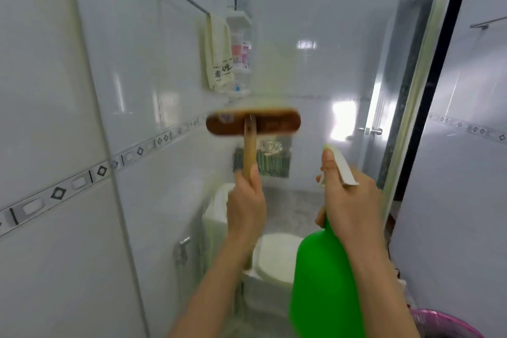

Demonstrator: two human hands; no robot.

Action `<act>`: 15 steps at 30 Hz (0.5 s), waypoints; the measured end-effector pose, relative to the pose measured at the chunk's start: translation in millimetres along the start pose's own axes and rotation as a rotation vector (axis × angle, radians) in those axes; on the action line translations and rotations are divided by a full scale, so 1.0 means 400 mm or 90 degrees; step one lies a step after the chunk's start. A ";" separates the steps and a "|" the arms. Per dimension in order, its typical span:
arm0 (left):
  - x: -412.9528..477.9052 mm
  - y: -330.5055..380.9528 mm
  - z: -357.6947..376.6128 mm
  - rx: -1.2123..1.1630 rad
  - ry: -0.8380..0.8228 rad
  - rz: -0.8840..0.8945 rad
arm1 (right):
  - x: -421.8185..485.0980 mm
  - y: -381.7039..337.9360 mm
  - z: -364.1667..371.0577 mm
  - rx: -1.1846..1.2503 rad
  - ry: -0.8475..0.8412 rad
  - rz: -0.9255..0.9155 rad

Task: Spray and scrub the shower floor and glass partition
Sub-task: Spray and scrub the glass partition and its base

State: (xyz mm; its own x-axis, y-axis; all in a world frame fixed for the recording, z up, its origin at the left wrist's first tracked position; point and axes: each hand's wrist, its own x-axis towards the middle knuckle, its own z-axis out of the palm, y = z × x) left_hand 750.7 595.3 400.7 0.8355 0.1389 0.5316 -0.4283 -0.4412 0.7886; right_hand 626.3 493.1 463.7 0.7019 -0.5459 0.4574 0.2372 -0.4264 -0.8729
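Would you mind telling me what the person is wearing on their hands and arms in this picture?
Neither the left hand nor the right hand wears a glove, and I see no ring, watch or bracelet. The left forearm and right forearm are uncovered down to the frame's edge; no sleeve shows.

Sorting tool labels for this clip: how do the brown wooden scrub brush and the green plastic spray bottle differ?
The brown wooden scrub brush is raised high, head uppermost; the green plastic spray bottle sits lower, nearer the camera. The brush is slim and motion-blurred; the bottle is bulky and sharper. The left grip holds the brush's pale handle; the right grip wraps the bottle's neck. Both are held roughly upright.
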 end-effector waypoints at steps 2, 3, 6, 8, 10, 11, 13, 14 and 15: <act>0.090 0.067 0.008 -0.006 0.046 0.029 | 0.004 0.004 -0.010 -0.002 0.004 -0.010; 0.099 0.073 0.022 -0.006 0.059 0.042 | 0.005 0.007 -0.016 0.003 0.006 -0.009; -0.037 0.000 0.097 0.008 -0.005 0.026 | 0.012 0.018 -0.052 0.024 -0.002 0.001; -0.150 -0.056 0.112 0.050 -0.073 0.022 | 0.013 0.025 -0.070 0.023 -0.007 0.003; -0.156 -0.035 0.103 0.062 -0.074 0.023 | 0.019 0.034 -0.088 0.006 -0.006 -0.007; -0.112 0.010 0.099 0.055 -0.051 0.034 | 0.024 0.037 -0.096 -0.011 0.000 -0.019; 0.000 0.156 0.084 0.040 0.002 0.059 | 0.035 0.041 -0.114 -0.031 0.015 -0.041; 0.052 0.227 0.076 0.028 0.025 0.068 | 0.038 0.041 -0.121 -0.029 0.017 -0.045; 0.092 0.276 0.081 0.008 0.042 0.075 | 0.041 0.043 -0.131 -0.024 0.018 -0.044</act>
State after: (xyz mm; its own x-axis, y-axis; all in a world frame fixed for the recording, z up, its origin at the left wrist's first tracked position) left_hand 745.4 523.2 497.5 0.7555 0.1434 0.6393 -0.5171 -0.4687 0.7162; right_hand 606.7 439.2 465.2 0.6657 -0.5338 0.5215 0.2585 -0.4907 -0.8321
